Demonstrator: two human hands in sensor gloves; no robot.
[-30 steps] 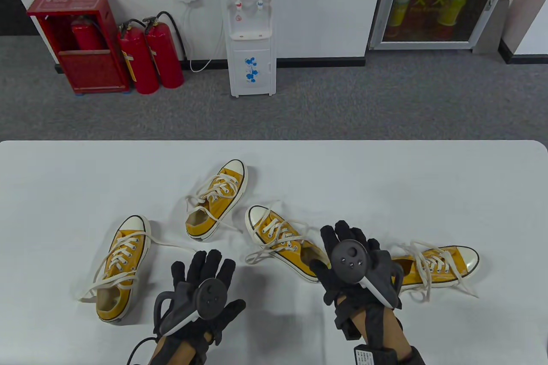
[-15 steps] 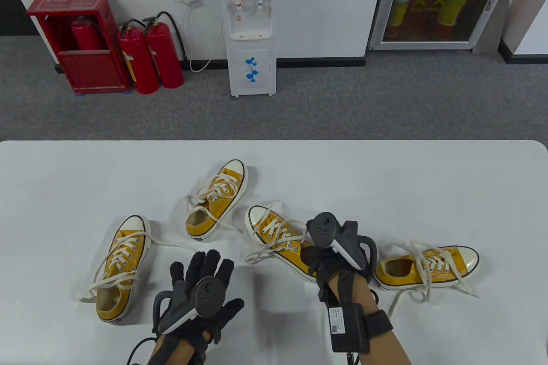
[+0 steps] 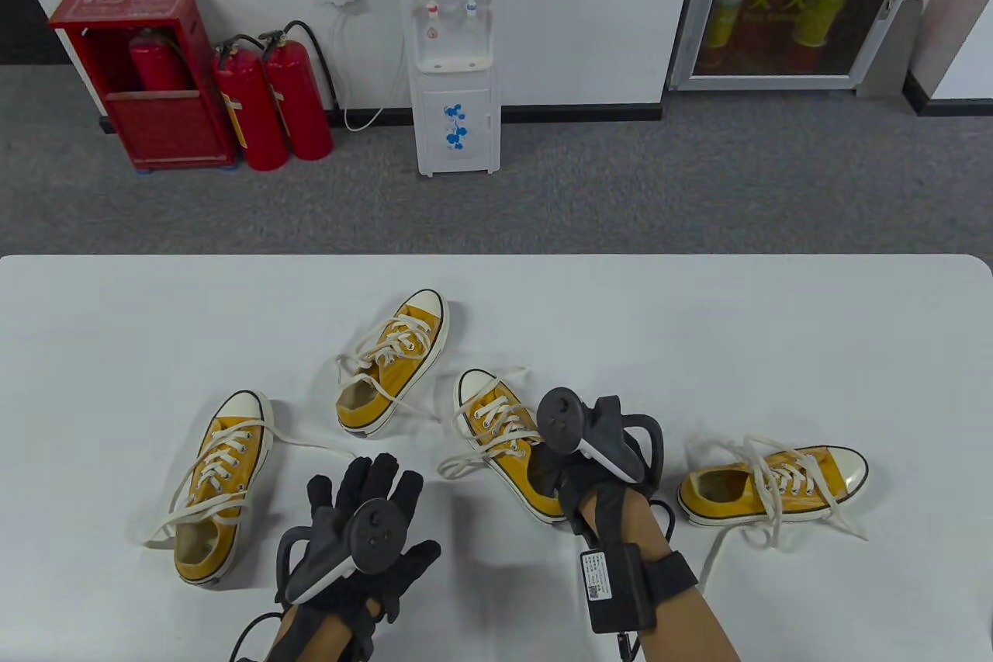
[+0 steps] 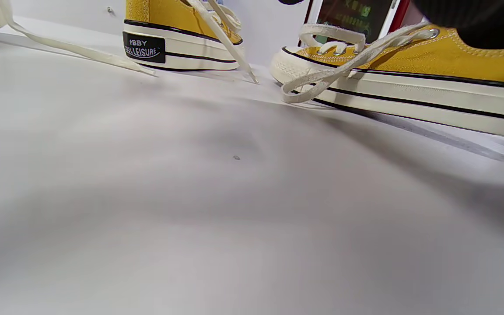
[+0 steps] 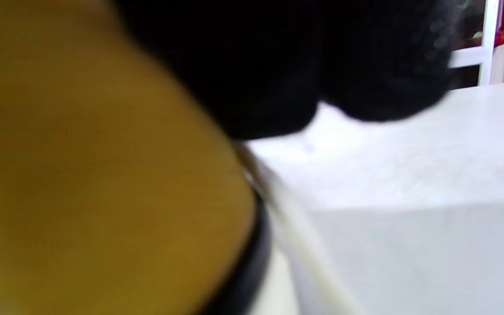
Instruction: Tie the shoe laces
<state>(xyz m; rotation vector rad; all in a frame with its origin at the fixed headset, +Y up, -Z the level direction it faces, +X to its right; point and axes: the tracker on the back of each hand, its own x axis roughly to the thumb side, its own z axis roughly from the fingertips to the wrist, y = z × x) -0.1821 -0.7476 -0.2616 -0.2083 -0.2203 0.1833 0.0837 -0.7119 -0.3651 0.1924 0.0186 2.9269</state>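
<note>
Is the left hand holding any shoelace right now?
No, the left hand lies flat on the table with straight fingers, between two shoes and touching no lace.

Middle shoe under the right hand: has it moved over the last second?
Yes. The middle shoe has turned: its toe swung right, away from the far shoe, which stayed put, and its heel came left. The right hand grips its heel end.

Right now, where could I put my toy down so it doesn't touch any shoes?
The far strip of the white table beyond the yellow sneakers is bare, and so are its far-left and far-right parts. The near middle is crowded with sneakers, loose laces and both hands.
</note>
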